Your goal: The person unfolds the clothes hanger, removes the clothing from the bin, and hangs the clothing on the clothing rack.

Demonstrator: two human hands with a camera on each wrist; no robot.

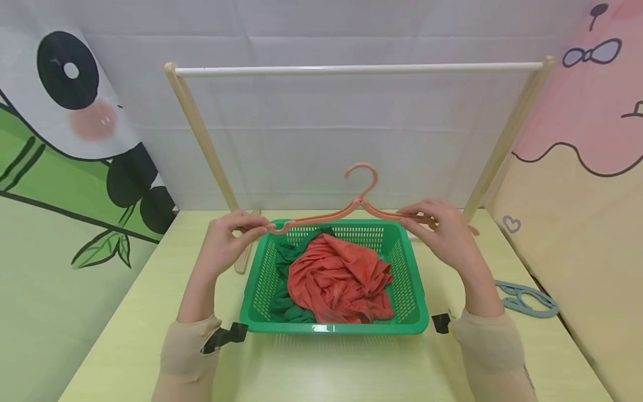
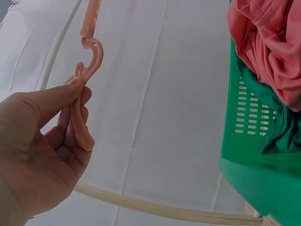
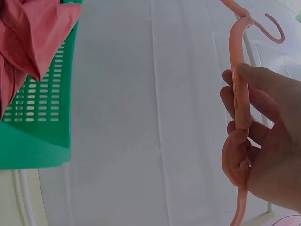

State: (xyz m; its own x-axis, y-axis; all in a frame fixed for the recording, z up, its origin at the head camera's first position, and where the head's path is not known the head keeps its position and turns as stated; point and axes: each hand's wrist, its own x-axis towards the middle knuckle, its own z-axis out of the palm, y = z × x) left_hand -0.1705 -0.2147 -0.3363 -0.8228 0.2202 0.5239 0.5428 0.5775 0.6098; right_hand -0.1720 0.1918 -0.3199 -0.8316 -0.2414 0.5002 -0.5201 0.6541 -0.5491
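A salmon-pink plastic clothes hanger is held level above the far rim of a green basket, its hook pointing up. My left hand pinches the end of one arm between thumb and fingers; the left wrist view shows that tip sticking out past the fingers. With thumb and fingers, my right hand grips the other arm, and its end reaches beyond the hand. Inside the basket lie a crumpled red cloth and a dark green cloth, partly covered by the red one.
Behind the basket stands a rack with a white rod and wooden posts. A blue-grey folded hanger lies on the table at the right. Printed cloth walls enclose the table at the back and sides.
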